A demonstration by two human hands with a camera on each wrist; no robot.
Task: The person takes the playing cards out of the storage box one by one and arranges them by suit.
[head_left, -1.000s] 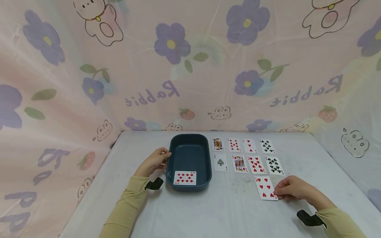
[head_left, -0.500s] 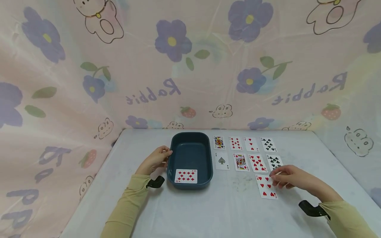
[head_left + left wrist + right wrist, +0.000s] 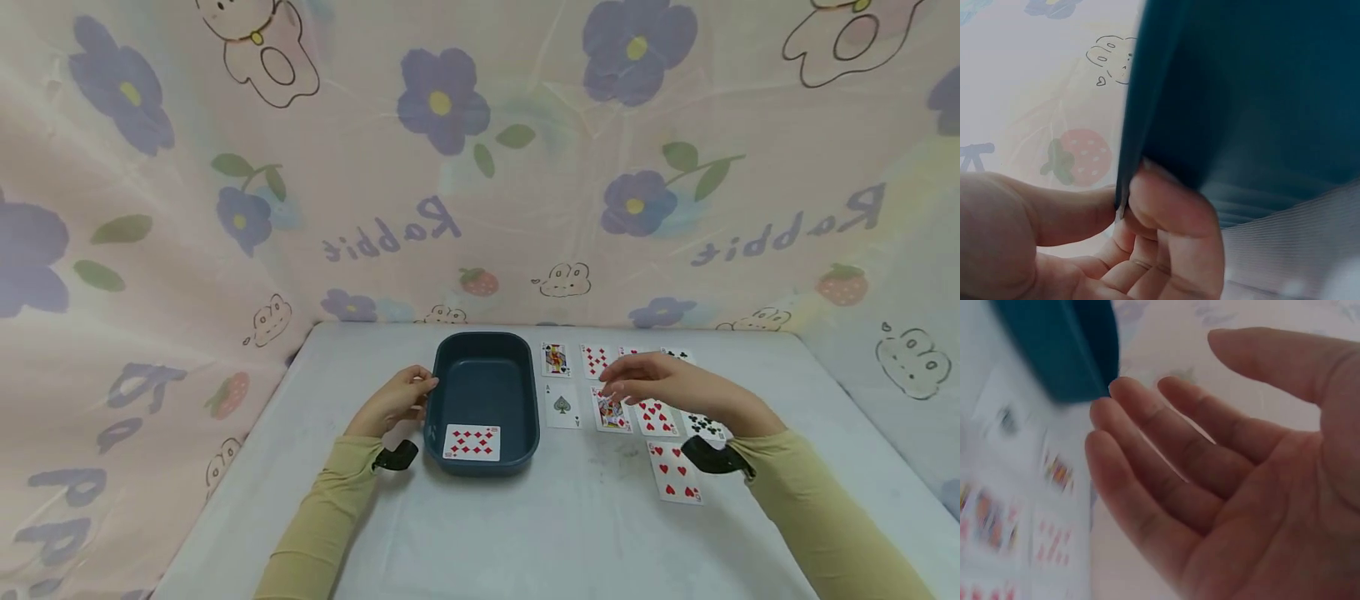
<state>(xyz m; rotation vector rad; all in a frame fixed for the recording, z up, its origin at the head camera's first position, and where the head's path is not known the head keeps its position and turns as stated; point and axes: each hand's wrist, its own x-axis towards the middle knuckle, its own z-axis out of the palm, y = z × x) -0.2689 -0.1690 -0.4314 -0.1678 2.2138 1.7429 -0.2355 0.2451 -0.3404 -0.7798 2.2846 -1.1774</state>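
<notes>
My left hand (image 3: 393,402) pinches the left rim of a dark teal tub (image 3: 482,469), thumb outside and fingers over the edge in the left wrist view. Inside the tub, at its near end, lies a playing card of diamonds (image 3: 472,443). My right hand (image 3: 678,387) hovers over the laid-out cards with nothing in it, its fingers spread and gently bent in the right wrist view. Below its fingertips is the king of diamonds (image 3: 612,416). The six of hearts (image 3: 676,479) lies alone in front, partly behind the right wrist strap.
To the tub's right, face-up playing cards form two rows, including a jack-like face card (image 3: 556,359) and the ace of spades (image 3: 562,407). The right hand hides parts of several. A patterned curtain (image 3: 525,225) encloses the white table (image 3: 570,533).
My right hand has left the six of hearts and moved up and left across the rows. The six stays in place. My left hand keeps its hold on the tub.
</notes>
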